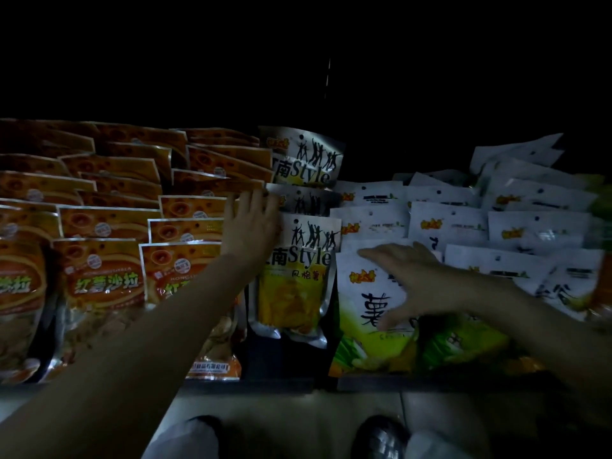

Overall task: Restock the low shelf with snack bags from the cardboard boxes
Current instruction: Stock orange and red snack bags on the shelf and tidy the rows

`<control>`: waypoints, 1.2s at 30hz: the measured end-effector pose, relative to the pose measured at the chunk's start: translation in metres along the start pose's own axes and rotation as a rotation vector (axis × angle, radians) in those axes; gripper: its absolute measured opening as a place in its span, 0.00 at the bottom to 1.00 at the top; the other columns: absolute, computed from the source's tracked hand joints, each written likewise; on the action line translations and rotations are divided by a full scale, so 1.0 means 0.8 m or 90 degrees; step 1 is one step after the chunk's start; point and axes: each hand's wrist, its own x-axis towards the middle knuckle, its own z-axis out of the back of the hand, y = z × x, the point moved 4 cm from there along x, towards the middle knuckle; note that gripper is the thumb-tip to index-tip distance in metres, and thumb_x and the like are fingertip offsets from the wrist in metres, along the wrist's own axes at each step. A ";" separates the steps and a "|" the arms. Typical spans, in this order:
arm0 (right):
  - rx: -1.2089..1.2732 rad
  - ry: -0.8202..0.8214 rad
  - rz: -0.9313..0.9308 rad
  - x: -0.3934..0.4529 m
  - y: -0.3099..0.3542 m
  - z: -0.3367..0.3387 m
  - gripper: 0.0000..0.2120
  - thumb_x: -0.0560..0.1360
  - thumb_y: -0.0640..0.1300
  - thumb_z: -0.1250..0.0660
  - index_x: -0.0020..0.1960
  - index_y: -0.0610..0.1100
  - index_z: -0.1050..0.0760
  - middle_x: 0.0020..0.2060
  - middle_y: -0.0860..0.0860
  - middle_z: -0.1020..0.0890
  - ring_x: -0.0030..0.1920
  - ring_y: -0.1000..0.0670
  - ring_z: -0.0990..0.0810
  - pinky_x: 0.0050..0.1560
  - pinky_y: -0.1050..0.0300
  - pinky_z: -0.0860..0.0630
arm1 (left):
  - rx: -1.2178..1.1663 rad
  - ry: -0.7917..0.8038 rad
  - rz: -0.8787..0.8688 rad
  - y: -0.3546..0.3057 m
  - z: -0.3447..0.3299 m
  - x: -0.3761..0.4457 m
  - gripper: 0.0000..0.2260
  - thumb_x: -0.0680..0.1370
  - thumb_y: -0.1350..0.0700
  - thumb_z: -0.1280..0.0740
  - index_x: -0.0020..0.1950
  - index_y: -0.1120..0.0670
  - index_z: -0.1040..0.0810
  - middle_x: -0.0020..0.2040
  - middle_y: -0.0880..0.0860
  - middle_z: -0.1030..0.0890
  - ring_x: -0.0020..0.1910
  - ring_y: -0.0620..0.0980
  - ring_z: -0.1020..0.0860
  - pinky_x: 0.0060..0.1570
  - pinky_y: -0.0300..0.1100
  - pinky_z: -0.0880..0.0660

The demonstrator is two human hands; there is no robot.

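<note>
Head view, upright snack bags [299,279], left hand [251,226] and right hand [417,279] spread flat, gripping nothing.

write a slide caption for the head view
Left hand and right hand pressing rows of snack bags upright on the low shelf.

Packed tight: glossy orange foil bags [99,279] at nine o'clock, white-and-green bags [496,226] at three. Only a dark gap [265,356] beneath the silver-and-yellow pouches [294,283], six o'clock.
</note>
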 end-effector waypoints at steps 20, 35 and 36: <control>0.151 -0.231 -0.061 0.051 -0.058 0.020 0.27 0.81 0.51 0.46 0.76 0.41 0.49 0.76 0.44 0.53 0.76 0.44 0.51 0.73 0.51 0.49 | -0.221 0.131 -0.132 -0.139 -0.027 0.032 0.38 0.77 0.42 0.39 0.77 0.56 0.57 0.77 0.59 0.58 0.76 0.57 0.58 0.73 0.51 0.51; 0.249 -0.305 -0.115 0.174 -0.094 0.070 0.37 0.72 0.63 0.35 0.75 0.51 0.45 0.74 0.48 0.39 0.72 0.43 0.38 0.71 0.41 0.41 | -0.295 0.053 -0.137 -0.113 -0.036 0.021 0.55 0.54 0.23 0.51 0.77 0.48 0.52 0.75 0.52 0.44 0.73 0.50 0.49 0.72 0.50 0.58; 0.230 -0.298 -0.110 0.167 -0.092 0.074 0.36 0.73 0.61 0.35 0.75 0.50 0.44 0.74 0.47 0.39 0.72 0.42 0.38 0.70 0.42 0.40 | -0.301 0.046 -0.137 -0.114 -0.036 0.021 0.55 0.54 0.23 0.50 0.77 0.49 0.52 0.75 0.53 0.43 0.73 0.50 0.49 0.72 0.51 0.58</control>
